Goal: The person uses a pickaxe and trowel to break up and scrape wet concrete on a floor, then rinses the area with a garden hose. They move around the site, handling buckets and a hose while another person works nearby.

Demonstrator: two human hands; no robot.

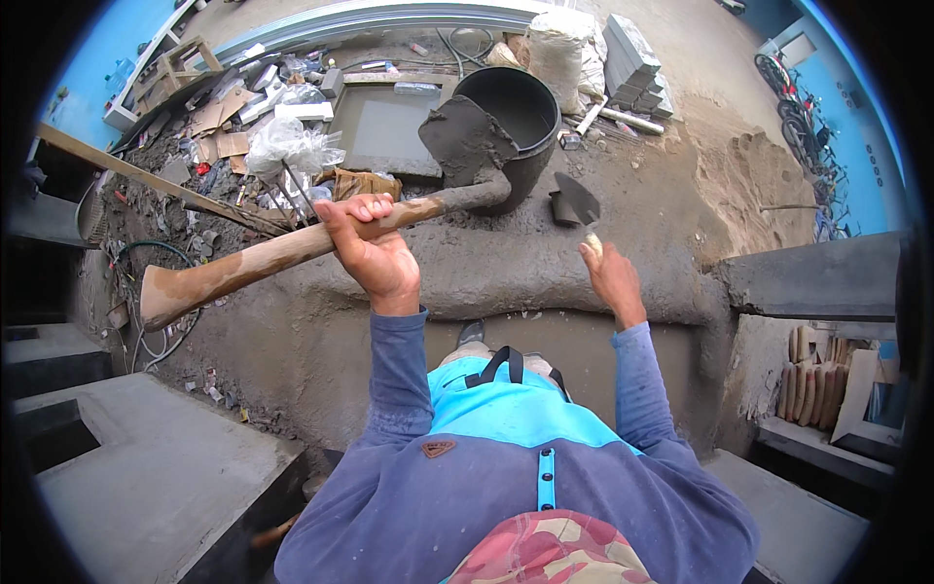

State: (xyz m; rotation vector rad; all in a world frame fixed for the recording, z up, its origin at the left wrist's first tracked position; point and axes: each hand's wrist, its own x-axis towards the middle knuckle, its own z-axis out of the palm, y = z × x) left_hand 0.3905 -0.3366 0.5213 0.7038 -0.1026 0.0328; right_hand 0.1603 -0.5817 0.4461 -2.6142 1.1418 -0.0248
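The hoe (282, 250), its smeared blade overlapping the left rim of the black bucket (538, 173), is probably best steadied by the wrapped left hand (382, 261), with the trowel (580, 200), clasped by the right hand (611, 279) to the bucket's near right, held clear, while the shirt patch (439, 449), nearer than the bucket, bears illegible lettering.

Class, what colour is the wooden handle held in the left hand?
The handle is light brown with darker brown patches; it shows best in the head view.

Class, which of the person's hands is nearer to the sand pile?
Right. The right hand, holding the trowel, is left of the sand pile; the left hand, gripping the shovel, is farther left.
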